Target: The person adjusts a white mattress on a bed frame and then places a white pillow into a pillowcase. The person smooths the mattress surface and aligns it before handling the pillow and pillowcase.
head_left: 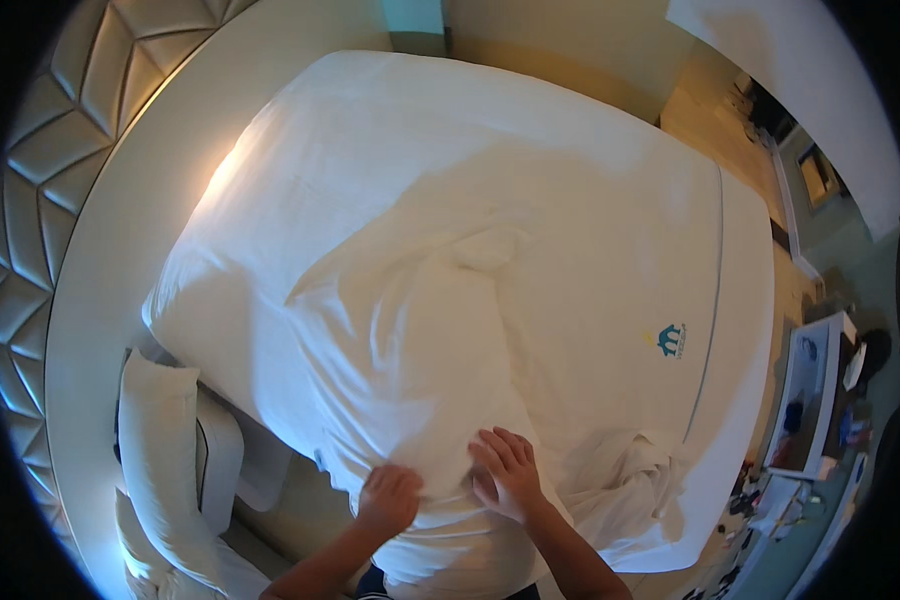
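A white bed (590, 150) fills the middle of the view. Over its near side lies a bunched white cloth (410, 330), a cover or sheet, full of folds and spilling over the near edge towards my body. My left hand (390, 497) grips this cloth at the near edge, fingers curled down into it. A little to the right, my right hand (507, 475) pinches the same cloth between thumb and fingers. Below both hands the cloth bulges against me; whether something is inside it I cannot tell. A crumpled thin white cloth (635, 485) lies to the right of my right hand.
White pillows (160, 430) are piled on a grey seat (220, 465) at the lower left. A padded headboard panel (75, 110) runs along the left wall. At the right stands a white shelf unit (808, 395) with small items. A blue emblem (670, 340) marks the bed's right part.
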A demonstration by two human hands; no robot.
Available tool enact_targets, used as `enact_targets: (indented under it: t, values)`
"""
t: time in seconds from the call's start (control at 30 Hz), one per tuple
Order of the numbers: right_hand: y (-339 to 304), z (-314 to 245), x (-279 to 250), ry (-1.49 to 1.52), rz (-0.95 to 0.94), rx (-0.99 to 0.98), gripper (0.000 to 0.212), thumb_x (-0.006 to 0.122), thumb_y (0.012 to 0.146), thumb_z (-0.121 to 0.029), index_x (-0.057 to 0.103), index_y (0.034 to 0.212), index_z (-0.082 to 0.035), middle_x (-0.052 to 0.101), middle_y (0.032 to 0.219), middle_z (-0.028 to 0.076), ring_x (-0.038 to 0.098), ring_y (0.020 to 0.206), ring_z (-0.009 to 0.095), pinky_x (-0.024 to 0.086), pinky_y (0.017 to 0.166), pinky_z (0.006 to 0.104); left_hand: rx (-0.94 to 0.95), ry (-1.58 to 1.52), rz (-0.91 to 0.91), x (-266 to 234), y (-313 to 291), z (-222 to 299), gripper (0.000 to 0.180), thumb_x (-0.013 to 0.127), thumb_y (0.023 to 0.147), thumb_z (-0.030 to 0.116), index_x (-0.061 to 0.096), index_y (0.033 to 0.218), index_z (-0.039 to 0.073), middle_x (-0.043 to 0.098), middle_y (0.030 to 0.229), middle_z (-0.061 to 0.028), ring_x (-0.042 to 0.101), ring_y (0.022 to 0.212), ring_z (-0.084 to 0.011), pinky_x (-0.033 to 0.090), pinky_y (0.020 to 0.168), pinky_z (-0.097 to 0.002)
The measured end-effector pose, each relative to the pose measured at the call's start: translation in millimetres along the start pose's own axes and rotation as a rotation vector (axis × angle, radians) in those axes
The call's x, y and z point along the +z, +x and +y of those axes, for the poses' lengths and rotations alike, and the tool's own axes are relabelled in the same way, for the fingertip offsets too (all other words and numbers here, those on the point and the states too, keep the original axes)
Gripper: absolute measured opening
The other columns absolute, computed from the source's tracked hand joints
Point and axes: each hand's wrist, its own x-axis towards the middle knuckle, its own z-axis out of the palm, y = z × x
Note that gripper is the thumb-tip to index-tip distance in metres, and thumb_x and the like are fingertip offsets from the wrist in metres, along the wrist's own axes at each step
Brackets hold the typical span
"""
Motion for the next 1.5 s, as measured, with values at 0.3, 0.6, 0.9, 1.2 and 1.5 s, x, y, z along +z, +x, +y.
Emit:
enact_targets:
  t: [0.3,0.6,0.9,1.2,1.5]
  values:
    - [32,34,32,0.041,0.106,0.108,0.012,0.047,0.064,0.005,0.051,0.073,-0.003,0.054,0.072,0.011,0.053,0.069,0.027,0.042,0.061,0.0341,-0.663,0.157,0.419,-5,-35,-103,0.031,0.06,0.062,0.005,0.047,0.09,0.002,0.049,0.087,-0.0157,0.049,0.082,-0.0317,0.041,0.07,-0.0373]
    - [19,21,3,0.104,0.055,0.088,0.017,0.054,0.067,-0.001,0.053,0.084,-0.005,0.054,0.085,0.009,0.052,0.079,0.025,0.041,0.067,0.0353,-0.576,-0.071,0.504,-41,-54,-94,0.011,0.059,0.064,-0.001,0.056,0.075,0.001,0.054,0.072,-0.0087,0.053,0.069,-0.0246,0.043,0.061,-0.0316]
    - [31,16,32,-0.095,-0.029,-0.112,0.03,0.061,0.068,-0.012,0.053,0.097,-0.008,0.052,0.102,0.009,0.05,0.091,0.025,0.037,0.078,0.0363,-0.295,-0.1,0.459,-30,-12,-77,0.022,0.06,0.058,0.0,0.058,0.079,0.006,0.054,0.078,-0.007,0.051,0.077,-0.0264,0.041,0.068,-0.0349]
    - [17,-36,38,-0.245,-0.012,-0.234,0.034,0.059,0.066,-0.014,0.052,0.099,-0.005,0.051,0.102,0.012,0.049,0.091,0.029,0.035,0.078,0.0406,-0.152,-0.24,0.218,-26,-34,-20,0.013,0.061,0.07,0.013,0.053,0.063,0.006,0.053,0.063,-0.0078,0.053,0.061,-0.0271,0.042,0.054,-0.0352]
    - [29,45,38,-0.366,0.09,-0.087,0.014,0.051,0.065,-0.003,0.053,0.078,-0.007,0.057,0.077,0.006,0.053,0.077,0.024,0.04,0.069,0.0361,0.083,0.021,0.12,-23,-54,-72,0.032,0.066,0.061,0.036,0.05,0.063,0.009,0.051,0.064,-0.0041,0.054,0.062,-0.0205,0.043,0.054,-0.0316]
